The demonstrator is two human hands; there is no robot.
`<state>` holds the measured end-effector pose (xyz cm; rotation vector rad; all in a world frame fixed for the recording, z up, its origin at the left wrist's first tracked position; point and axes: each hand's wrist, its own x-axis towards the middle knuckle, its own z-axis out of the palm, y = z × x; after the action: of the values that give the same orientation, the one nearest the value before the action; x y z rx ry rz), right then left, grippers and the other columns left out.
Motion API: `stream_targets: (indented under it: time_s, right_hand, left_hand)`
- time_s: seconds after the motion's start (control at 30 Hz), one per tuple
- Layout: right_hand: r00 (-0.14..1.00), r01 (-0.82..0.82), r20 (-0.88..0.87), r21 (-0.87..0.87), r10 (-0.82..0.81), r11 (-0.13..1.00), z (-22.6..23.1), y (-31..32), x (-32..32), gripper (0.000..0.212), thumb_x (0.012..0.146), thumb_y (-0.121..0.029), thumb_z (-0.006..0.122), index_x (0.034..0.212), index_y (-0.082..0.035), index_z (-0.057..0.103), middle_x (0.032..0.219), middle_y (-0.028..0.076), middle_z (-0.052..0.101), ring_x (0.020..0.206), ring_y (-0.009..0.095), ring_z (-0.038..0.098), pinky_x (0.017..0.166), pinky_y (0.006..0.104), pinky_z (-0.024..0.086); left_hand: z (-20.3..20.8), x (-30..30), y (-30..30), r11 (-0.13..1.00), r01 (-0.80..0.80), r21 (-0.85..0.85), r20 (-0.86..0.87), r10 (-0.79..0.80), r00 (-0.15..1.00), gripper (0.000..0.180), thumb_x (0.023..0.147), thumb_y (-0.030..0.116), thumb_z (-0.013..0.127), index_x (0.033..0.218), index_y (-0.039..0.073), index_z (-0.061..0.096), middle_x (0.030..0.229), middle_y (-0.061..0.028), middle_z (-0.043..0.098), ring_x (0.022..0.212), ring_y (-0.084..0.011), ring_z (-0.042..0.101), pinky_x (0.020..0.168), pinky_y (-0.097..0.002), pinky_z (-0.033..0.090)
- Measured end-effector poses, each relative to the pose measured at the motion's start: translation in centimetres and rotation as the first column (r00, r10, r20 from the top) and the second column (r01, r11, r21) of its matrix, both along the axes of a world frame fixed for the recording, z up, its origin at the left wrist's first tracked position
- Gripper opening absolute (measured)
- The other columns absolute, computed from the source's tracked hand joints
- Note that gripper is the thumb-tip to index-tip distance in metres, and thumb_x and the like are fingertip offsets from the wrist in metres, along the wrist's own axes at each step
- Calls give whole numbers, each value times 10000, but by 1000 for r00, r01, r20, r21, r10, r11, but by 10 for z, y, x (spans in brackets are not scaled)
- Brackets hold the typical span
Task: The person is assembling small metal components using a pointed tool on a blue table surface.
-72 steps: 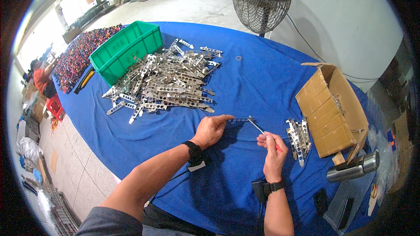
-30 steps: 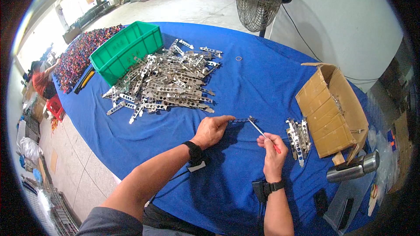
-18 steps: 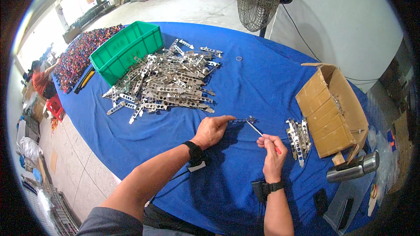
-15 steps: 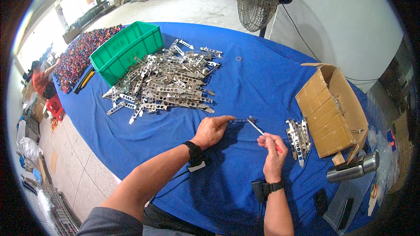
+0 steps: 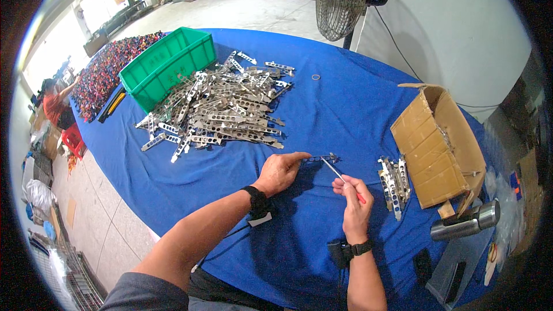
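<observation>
My left hand point(image 5: 277, 174) grips one end of a perforated metal strip point(image 5: 318, 158), holding it just over the blue cloth. In my right hand point(image 5: 356, 204) is a slim tool point(image 5: 332, 169) with a thin metal shaft and a red handle; its exact kind is too small to tell. The shaft's tip meets the strip around its middle, or very close to it. A large heap of similar metal strips point(image 5: 224, 109) lies beyond my left hand. To the right of my right hand sits a smaller pile of strips point(image 5: 394, 187).
A green plastic crate point(image 5: 135, 83) stands behind the heap, near many small coloured pieces point(image 5: 112, 69). At right are an open cardboard box point(image 5: 426, 155) and a steel flask point(image 5: 464, 222) lying on its side. A fan point(image 5: 343, 0) stands behind the table; another person point(image 5: 55, 103) is at far left.
My right hand has shifted slightly left, and the tool's tip has moved along the strip toward my left hand. My left hand keeps its hold.
</observation>
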<state>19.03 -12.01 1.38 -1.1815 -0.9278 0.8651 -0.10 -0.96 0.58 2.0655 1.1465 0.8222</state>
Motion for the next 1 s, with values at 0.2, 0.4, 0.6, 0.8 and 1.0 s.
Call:
stream_targets:
  time_s: [0.2,0.4,0.6,0.8,1.0]
  right_hand:
    - [998,45,39,0,-45,999,-5,0,8,221,978,-93,500,1043,62,643,938,153,696,849,216,686,783,332,558]
    - [999,22,39,-12,-21,1000,-3,0,6,206,987,-86,511,1042,57,648,936,141,704,859,203,686,788,318,552]
    - [999,12,41,27,-13,1000,-1,0,3,207,988,-93,515,1041,56,649,938,144,705,846,201,690,783,310,554]
    - [999,4,37,-1,-4,1000,-2,-2,6,210,988,-89,508,1031,59,651,929,140,706,834,198,688,772,309,553]
    - [1000,1,16,-10,-1,1000,-5,-1,7,227,990,-105,498,1028,57,653,925,143,706,828,200,688,764,314,553]
  left_hand:
    - [0,1,-1,1000,3,21,12,-3,1000,277,912,115,537,1144,136,687,827,-212,668,763,-391,661,678,-464,515]
    - [1,1,-1,999,6,36,20,-7,1000,272,919,123,532,1140,133,689,832,-212,666,762,-394,658,676,-463,512]
    - [5,1,-2,1000,9,7,16,-9,1000,277,916,118,527,1141,126,688,822,-214,663,748,-391,654,669,-459,510]
    - [5,1,-2,1000,-1,-21,-4,1,1000,283,913,121,533,1149,131,688,813,-213,662,747,-391,656,670,-460,511]
    - [-2,0,0,1000,0,15,30,0,1000,278,917,120,535,1146,135,692,820,-214,664,758,-391,660,677,-463,513]
